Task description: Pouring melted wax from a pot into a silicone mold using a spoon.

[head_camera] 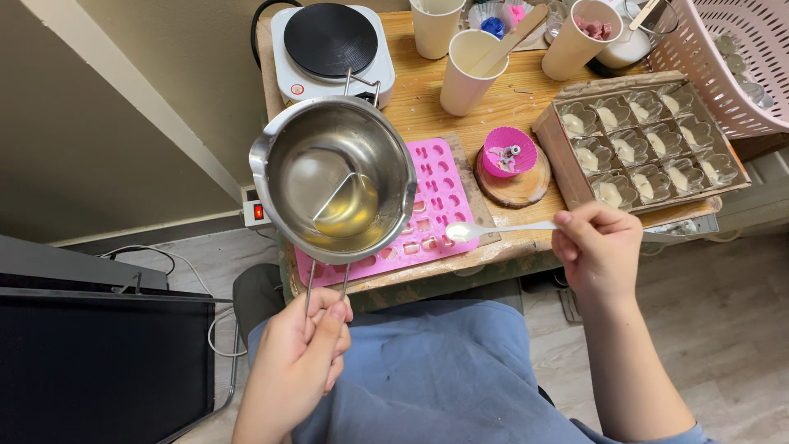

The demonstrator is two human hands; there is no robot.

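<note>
My left hand (306, 345) grips the wire handle of a steel melting pot (333, 177), holding it above the left side of a pink silicone mould (436, 210). Clear yellowish liquid pools in the bottom of the pot. My right hand (598, 242) pinches a white spoon (485, 229) by its handle. The spoon's bowl holds pale liquid and hovers over the mould's right edge, just right of the pot.
On the wooden table (415, 99) stand an electric hotplate (331, 41), paper cups (468, 70) with stir sticks, a pink cupcake liner (509, 150) on a wooden coaster, and a box of filled clear moulds (645, 148). A pink basket (740, 57) sits at the far right.
</note>
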